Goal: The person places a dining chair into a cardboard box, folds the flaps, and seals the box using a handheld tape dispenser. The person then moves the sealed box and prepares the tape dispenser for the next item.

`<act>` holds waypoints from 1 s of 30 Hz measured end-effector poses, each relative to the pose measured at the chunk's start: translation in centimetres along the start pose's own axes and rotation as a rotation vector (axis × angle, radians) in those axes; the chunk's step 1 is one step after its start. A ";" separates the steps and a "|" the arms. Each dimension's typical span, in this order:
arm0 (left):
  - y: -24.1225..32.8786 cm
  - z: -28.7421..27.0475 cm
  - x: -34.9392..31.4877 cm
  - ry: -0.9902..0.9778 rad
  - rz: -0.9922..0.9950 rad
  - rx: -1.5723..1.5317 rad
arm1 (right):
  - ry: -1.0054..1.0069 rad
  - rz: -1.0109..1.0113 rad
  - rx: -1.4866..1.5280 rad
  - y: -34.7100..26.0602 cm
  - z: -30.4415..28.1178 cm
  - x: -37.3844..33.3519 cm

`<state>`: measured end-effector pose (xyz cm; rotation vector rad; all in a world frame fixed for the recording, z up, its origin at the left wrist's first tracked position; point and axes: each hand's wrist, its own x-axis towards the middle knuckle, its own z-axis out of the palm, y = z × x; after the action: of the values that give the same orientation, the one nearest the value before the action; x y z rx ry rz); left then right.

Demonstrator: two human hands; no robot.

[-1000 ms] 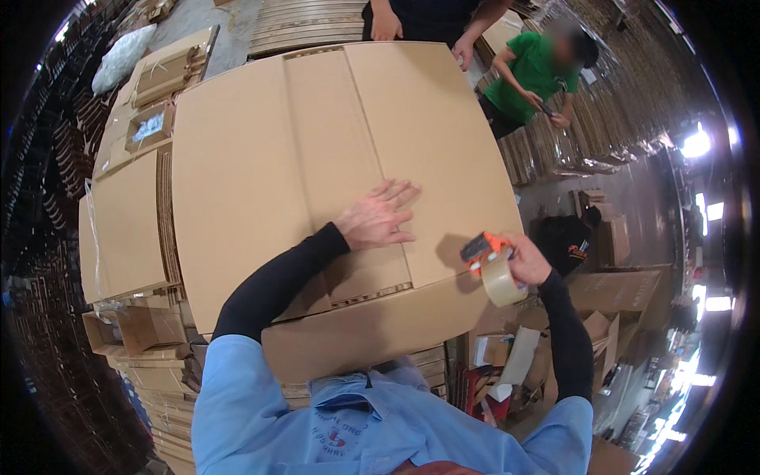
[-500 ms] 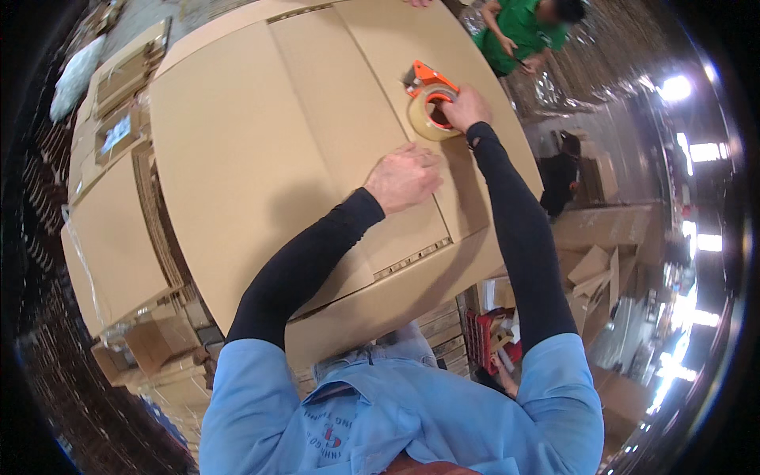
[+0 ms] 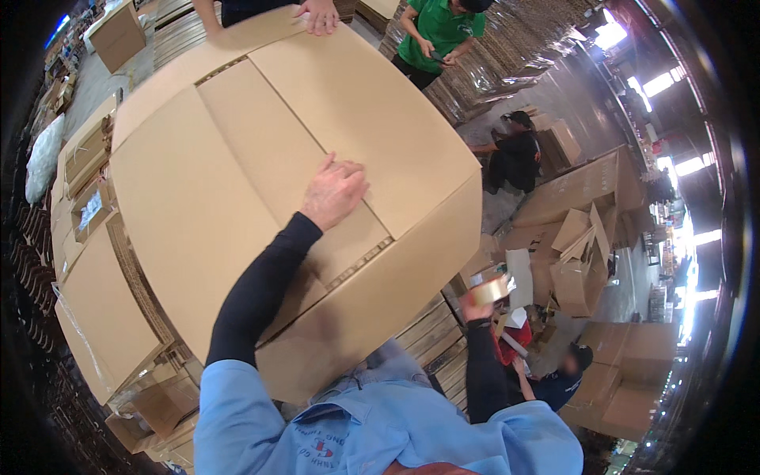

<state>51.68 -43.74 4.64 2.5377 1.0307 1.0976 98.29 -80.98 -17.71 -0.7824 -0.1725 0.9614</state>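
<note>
My left hand (image 3: 336, 190) rests on top of a large brown cardboard box (image 3: 174, 166), over the seam between its top flaps. Its fingers are bent and slightly apart, with nothing seen in them. My right hand (image 3: 476, 307) is off the box's near right side, lower than the top. It is closed on a tape dispenser, whose tape roll (image 3: 492, 291) shows as a blurred pale disc; the dispenser's handle is hidden. The top flaps meet around a strip in the middle, and no tape is visible along the seam.
Another person's hand (image 3: 319, 14) lies on the box's far edge. A person in green (image 3: 439, 39) stands beyond it; others crouch at right. A wooden pallet (image 3: 431, 336) lies below. Stacked cardboard (image 3: 111, 301) is at left, open cartons (image 3: 582, 277) at right.
My right hand has moved from the box top toward me and down past its near right edge, carrying the tape dispenser. My left hand stays on the seam. The view has shifted.
</note>
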 end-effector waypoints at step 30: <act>1.9 -0.5 -2.1 0.028 0.134 0.083 | -0.635 0.464 0.503 0.7 36.3 -12.7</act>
<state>51.32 -46.55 4.59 2.6986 0.9437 1.1502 73.71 -71.89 10.47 -0.0242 -0.2896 1.6000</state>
